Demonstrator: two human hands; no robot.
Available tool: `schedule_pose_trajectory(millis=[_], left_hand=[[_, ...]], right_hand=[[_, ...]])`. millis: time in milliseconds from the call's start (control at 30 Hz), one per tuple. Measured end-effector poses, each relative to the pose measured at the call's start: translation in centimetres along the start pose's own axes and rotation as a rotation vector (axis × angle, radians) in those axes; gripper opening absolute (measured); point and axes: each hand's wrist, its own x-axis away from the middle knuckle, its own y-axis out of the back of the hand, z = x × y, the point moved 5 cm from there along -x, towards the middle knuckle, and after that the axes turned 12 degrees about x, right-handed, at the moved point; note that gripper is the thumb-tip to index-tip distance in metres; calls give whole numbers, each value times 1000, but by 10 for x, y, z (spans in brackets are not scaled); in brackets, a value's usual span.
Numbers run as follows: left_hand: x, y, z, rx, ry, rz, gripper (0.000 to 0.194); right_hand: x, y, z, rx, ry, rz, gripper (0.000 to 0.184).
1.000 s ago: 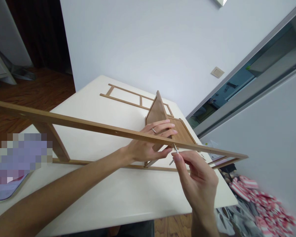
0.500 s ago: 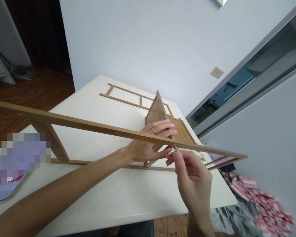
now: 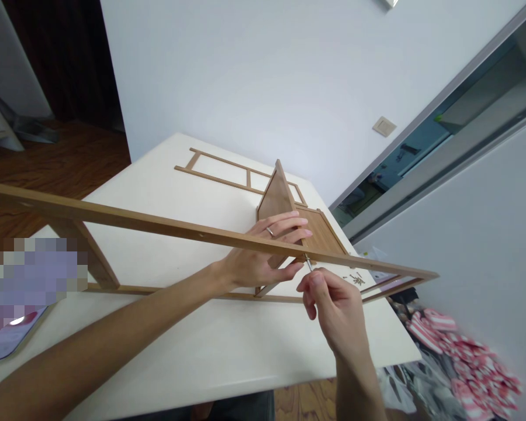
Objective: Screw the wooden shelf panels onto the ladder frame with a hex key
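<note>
A wooden ladder-shaped frame point(image 3: 158, 224) stands on its long edge across the white table. Behind it, a wooden panel point(image 3: 277, 196) stands upright at an angle, one end meeting the frame. My left hand point(image 3: 263, 257) reaches behind the upper rail and grips the panel near that joint, fingers over its face and thumb lower down. In front of the joint, my right hand point(image 3: 335, 304) pinches a thin metal hex key point(image 3: 308, 264), whose tip meets the rail; its other end is hidden by my fingers.
Another wooden frame point(image 3: 221, 173) lies flat at the back of the table point(image 3: 201, 345). A second panel point(image 3: 322, 229) lies behind the joint. Small screws point(image 3: 357, 279) are scattered at right. A blurred-out purple object point(image 3: 30, 310) sits at left. Striped cloth point(image 3: 469, 356) lies beyond the right edge.
My right hand has shifted its grip on the hex key, dropping slightly with its fingers turned, and more of the shaft shows. My left hand keeps its hold on the panel.
</note>
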Motion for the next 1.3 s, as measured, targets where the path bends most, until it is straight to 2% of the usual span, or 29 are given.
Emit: schedule_pose_trajectory(millis=[167, 333, 667, 767, 900, 1133, 1300], left_hand=[[-1, 1, -1, 0, 0, -3, 49], [-1, 1, -1, 3, 5, 9, 51], [0, 0, -1, 13, 6, -5, 52], [0, 0, 0, 12, 21, 7, 53], [0, 0, 0, 16, 36, 11, 51], [-1, 0, -1, 0, 2, 0, 52], [0, 1, -1, 9, 5, 1, 54]], right_hand=[[4, 9, -4, -27, -54, -212, 51], [8, 13, -1, -73, -122, -280, 44], [7, 22, 33, 70, 99, -402, 23], [7, 21, 34, 71, 158, -402, 17], [8, 19, 28, 62, 242, -419, 20], [10, 20, 24, 202, 332, -377, 12], [12, 25, 20, 333, 400, -360, 24]])
